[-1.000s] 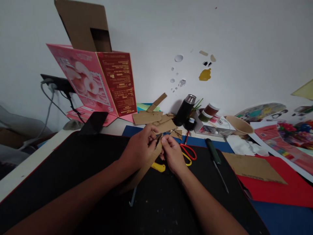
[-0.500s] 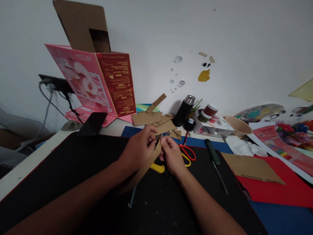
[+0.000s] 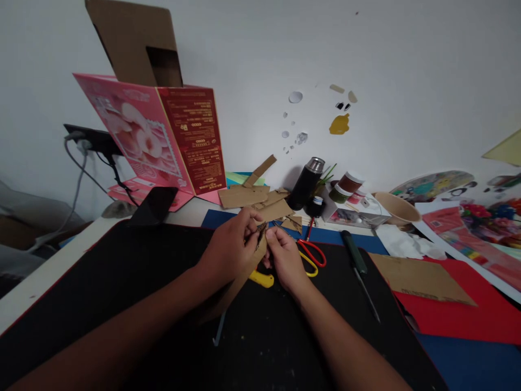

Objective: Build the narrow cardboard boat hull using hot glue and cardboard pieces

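Fingers (image 3: 249,228) of the left hand (image 3: 230,251) and those of the right hand (image 3: 285,258) are pinched together on the top end of a cardboard strip (image 3: 240,282), which slopes down from the fingertips toward the person and rests low over the black mat (image 3: 122,271) on the bench. Something small and dark sits right at the pinch, between the two thumbs; whether it is a torn edge, a bit of tape or a separate scrap cannot be made out. Working this well seems to call for a firm grip close on either side of that spot, with the strip kept taut so it does not buckle lower down. Just beyond the right fingers lie red-handled scissors (image 3: 313,251), and a yellow-handled tool (image 3: 262,279) shows beneath the hands, its blade end hidden by them. Farther out from the fingers sit loose cardboard pieces (image 3: 260,198) and a black flask (image 3: 306,183); a screwdriver (image 3: 358,263) lies off to the right. The strip's lower end is lost behind the left forearm.
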Tool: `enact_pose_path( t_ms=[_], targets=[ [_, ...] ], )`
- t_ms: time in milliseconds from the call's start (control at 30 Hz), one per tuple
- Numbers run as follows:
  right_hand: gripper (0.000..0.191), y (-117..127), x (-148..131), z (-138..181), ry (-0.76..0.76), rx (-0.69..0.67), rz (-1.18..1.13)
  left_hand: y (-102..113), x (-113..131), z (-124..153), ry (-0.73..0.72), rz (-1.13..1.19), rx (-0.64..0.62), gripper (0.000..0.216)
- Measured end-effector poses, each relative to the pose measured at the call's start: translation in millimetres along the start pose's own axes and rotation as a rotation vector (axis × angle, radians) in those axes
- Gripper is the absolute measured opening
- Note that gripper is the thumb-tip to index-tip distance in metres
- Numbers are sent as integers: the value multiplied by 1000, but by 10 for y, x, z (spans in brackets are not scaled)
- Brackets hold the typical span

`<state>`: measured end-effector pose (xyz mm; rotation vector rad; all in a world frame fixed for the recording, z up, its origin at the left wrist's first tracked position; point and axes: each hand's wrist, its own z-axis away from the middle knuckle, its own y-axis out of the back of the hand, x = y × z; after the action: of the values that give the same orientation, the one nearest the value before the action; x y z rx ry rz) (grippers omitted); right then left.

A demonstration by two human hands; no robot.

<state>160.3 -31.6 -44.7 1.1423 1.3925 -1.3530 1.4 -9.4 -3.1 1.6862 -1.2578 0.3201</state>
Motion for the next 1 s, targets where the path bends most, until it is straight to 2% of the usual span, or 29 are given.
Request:
enact_pose_path(
  t_ms=[267,433,600,700,800,900,1000],
  targets=[
    [50,-11,-69,16,37,30,75,12,2,15,-30,-47,-4,30],
    [49,-32,-70,25,32,56,47,20,-21,12,-44,-95,-8,33],
    [48,-29,-76,29,42,86,32,81,-42,-36,35,-158,27,34],
    [49,-49,-62,62,70,26,63,131,-51,-77,99,-166,60,33],
    [44,-97,-23,130,112,-32,157,178,-53,-111,154,-186,84,37],
    [42,-153,-4,209,171,-57,373,208,-50,-129,178,-183,107,43],
    [29,-193,-14,261,173,-79,522,211,-54,-136,179,-118,105,43]
  ],
)
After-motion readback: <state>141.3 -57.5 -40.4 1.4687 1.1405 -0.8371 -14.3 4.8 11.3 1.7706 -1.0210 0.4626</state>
